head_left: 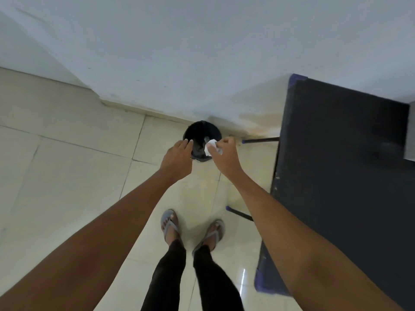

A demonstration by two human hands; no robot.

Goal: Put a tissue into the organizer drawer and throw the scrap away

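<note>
Over the black bin (pixel 202 140) at frame centre, right hand (pixel 224 153) pinches the white scrap (pixel 210 147) right above the opening. Left hand (pixel 177 157) hovers loose and empty at the rim. Just let go straight down so it doesn't flutter onto the floor (pixel 67 164).

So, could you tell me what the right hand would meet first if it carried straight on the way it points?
Most likely the open mouth of the black bin. The right hand holds the white scrap just over its near rim, fingers aimed at it; depth is hard to judge from above.
</note>
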